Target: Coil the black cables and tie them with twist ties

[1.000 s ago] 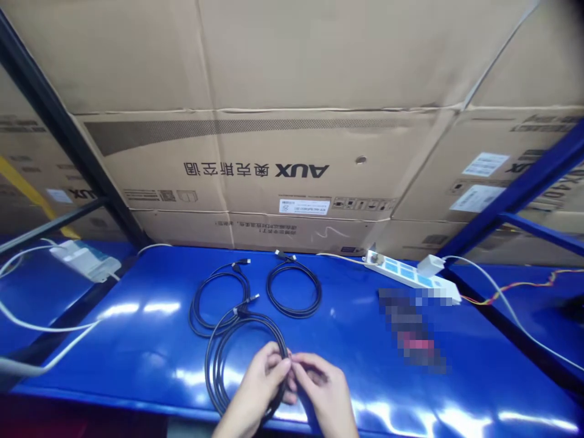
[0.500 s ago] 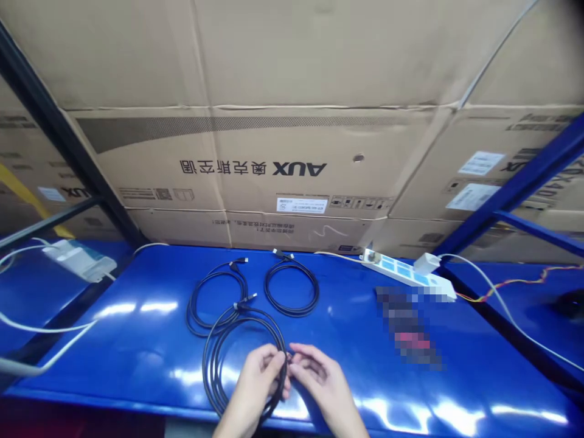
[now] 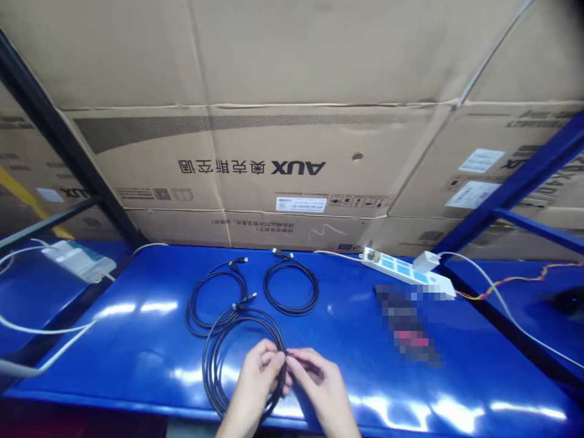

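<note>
**A:** Hands?

**B:** Both low centre, close together. L hand (image 3: 258, 380) curled round black cable coil (image 3: 213, 371), R hand (image 3: 322, 386) pinching same coil at its lower R side. Narrow grip, both.

**A:** Coil's where?

**B:** On glossy blue bench top (image 3: 114, 359), near front edge, upper loop overlapping 2nd black coil (image 3: 214, 298). 3rd black coil (image 3: 292, 292) sits just R of that one, not touching.

**A:** Rest of room?

**B:** Stacked cardboard cartons (image 3: 292, 79) behind bench, AUX print upside down. Blue steel rack post (image 3: 515, 194) far R. White power strip (image 3: 387, 269) on bench, white plug adapter (image 3: 425, 261) in it. Pixelated patch (image 3: 406, 322) in front, can't tell what.
</note>
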`<state>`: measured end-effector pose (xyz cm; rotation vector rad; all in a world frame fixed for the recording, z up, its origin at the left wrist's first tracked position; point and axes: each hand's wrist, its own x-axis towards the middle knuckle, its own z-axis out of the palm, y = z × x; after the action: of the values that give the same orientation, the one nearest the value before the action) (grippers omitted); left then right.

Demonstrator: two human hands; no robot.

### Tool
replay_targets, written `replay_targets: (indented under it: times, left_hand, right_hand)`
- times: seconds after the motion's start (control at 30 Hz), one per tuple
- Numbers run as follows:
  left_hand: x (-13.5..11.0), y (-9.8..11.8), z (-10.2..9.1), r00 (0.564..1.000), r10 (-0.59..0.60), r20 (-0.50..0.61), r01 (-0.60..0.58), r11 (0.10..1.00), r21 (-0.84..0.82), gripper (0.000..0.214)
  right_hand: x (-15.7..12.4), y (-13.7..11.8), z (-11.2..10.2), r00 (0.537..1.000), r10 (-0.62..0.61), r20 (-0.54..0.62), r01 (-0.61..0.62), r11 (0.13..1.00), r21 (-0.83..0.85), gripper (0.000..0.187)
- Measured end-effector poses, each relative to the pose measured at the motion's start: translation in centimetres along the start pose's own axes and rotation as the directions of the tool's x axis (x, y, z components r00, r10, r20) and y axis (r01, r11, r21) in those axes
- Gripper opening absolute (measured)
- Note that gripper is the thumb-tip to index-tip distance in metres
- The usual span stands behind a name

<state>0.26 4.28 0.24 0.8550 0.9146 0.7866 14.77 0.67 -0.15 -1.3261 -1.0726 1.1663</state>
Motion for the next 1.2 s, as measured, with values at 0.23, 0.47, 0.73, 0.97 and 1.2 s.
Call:
replay_targets:
  times: [0.23,0.47,0.73,0.97,1.2]
  left_hand:
    - [-0.3,0.8,0.3,0.999,-0.035,0.004,0.035,0.999,0.007,0.052]
    - [-0.5,1.5,0.6,0.993,-0.096,0.074,0.094,0.995,0.038,0.052]
    - [-0.2,1.1,0.5,0.995,-0.07,0.077,0.067,0.997,0.036,0.054]
    - [-0.3,1.0,0.4,0.996,-0.073,0.051,0.071,0.996,0.052,0.054]
    - [-0.1,0.6,0.5,0.998,-0.047,0.04,0.043,0.994,0.097,0.055]
  right_hand:
    - [0.0,-0.4,-0.3,0.982,-0.182,0.049,0.188,0.971,-0.15,0.029]
    - [-0.7,-0.6,-0.9,0.853,-0.513,0.097,0.511,0.782,-0.357,0.028]
    - [-0.3,-0.3,-0.5,0.77,-0.632,0.088,0.597,0.665,-0.449,0.019]
    - [-0.5,-1.8,-1.6,0.75,-0.609,0.257,0.653,0.622,-0.432,0.025]
    - [0.1,-2.7,-0.9,0.983,-0.06,0.176,0.067,0.997,-0.033,0.036]
